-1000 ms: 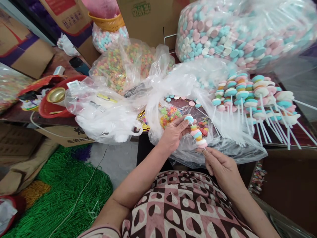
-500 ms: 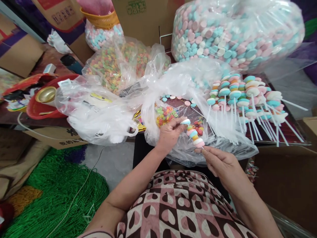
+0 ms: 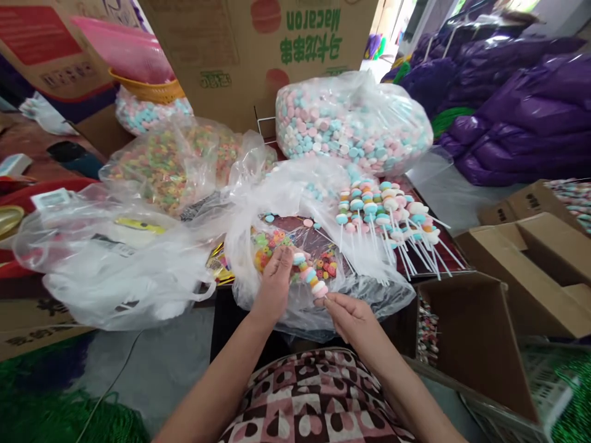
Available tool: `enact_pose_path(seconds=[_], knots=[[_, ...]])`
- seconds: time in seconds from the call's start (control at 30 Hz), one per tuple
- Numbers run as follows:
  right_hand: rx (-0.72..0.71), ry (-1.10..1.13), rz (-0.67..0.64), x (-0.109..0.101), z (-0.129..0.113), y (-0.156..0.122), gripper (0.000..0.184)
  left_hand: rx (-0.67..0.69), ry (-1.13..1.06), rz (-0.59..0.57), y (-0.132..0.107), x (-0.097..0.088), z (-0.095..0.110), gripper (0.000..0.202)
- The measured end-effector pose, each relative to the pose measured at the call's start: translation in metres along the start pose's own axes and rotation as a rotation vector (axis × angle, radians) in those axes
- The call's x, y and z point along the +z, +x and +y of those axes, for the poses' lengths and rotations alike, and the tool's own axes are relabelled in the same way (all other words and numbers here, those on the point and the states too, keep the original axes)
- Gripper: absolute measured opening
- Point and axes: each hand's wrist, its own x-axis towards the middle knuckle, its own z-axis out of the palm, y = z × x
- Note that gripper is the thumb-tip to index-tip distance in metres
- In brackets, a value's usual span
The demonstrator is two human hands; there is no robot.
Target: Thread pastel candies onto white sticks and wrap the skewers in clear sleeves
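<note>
Head cam: the candy skewer [image 3: 308, 275] is just below the middle of the frame. Right hand [image 3: 353, 317] has its bottom end pinched, fingers hiding most of the stick there. Left hand [image 3: 275, 284] is bunched at the top end, covering the tip, so can't tell if it's really gripping. Gummy rings [image 3: 261, 247] behind are partly blocked. Gold bowl [image 3: 9, 218]'s cut off at the left edge.
</note>
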Motion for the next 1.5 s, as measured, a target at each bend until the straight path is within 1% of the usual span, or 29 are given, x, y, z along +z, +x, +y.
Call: enact_pose_path(seconds=[0.1, 0.23, 0.3, 0.37, 0.47, 0.57, 0.67, 0.77, 0.83, 0.9, 1.03, 1.1, 1.17, 1.23, 1.3, 1.33, 1.4, 1.5], knots=[[-0.054, -0.034, 0.014, 0.004, 0.006, 0.001, 0.043, -0.048, -0.081, 0.006, -0.002, 0.011, 0.003, 0.038], [-0.109, -0.069, 0.043, 0.013, 0.013, 0.003, 0.041, -0.141, -0.198, 0.096, -0.008, 0.029, 0.003, 0.025], [-0.129, -0.075, 0.044, 0.017, 0.014, 0.004, 0.041, -0.162, -0.219, 0.121, -0.012, 0.035, 0.003, 0.024], [-0.140, -0.067, 0.051, 0.018, 0.013, 0.005, 0.042, -0.187, -0.246, 0.121, -0.014, 0.038, 0.005, 0.026], [-0.144, -0.062, 0.049, 0.016, 0.008, 0.005, 0.044, -0.179, -0.307, 0.115, -0.013, 0.037, 0.008, 0.028], [-0.174, -0.113, -0.006, 0.014, 0.003, 0.003, 0.041, -0.150, -0.369, 0.115, -0.010, 0.033, 0.009, 0.028], [-0.176, -0.118, -0.007, 0.015, 0.003, 0.004, 0.038, -0.192, -0.431, 0.073, -0.010, 0.030, 0.008, 0.030], [-0.163, -0.118, -0.004, 0.016, 0.004, 0.007, 0.038, -0.201, -0.417, 0.056, -0.008, 0.027, 0.006, 0.032], [-0.174, -0.148, -0.013, 0.012, -0.003, 0.009, 0.038, -0.163, -0.380, 0.082, -0.004, 0.023, 0.006, 0.034], [-0.203, -0.187, 0.030, 0.000, -0.018, 0.009, 0.036, -0.115, -0.350, 0.111, 0.001, 0.018, 0.006, 0.039], [-0.273, -0.224, 0.284, -0.038, -0.063, 0.017, 0.025, -0.093, -0.292, 0.126, 0.005, 0.008, 0.006, 0.048], [-0.277, -0.136, 0.371, -0.059, -0.084, 0.028, 0.017, -0.108, -0.257, 0.116, 0.002, 0.006, 0.005, 0.048], [-0.291, -0.030, 0.441, -0.076, -0.100, 0.044, 0.011, -0.131, -0.237, 0.097, -0.001, 0.006, 0.003, 0.045], [-0.276, 0.034, 0.464, -0.087, -0.109, 0.059, 0.013, -0.141, -0.235, 0.082, -0.003, 0.006, 0.003, 0.042], [-0.257, 0.068, 0.451, -0.090, -0.111, 0.066, 0.017, -0.117, -0.238, 0.072, -0.004, 0.005, 0.004, 0.039], [-0.255, 0.076, 0.442, -0.089, -0.109, 0.065, 0.018, -0.098, -0.236, 0.070, -0.004, 0.003, 0.006, 0.037], [-0.281, 0.072, 0.459, -0.083, -0.100, 0.054, 0.023, -0.061, -0.220, 0.074, -0.003, 0.000, 0.008, 0.032], [-0.361, -0.028, 0.572, -0.069, -0.073, 0.024, 0.047, -0.017, -0.164, 0.097, -0.002, -0.002, 0.007, 0.026]])
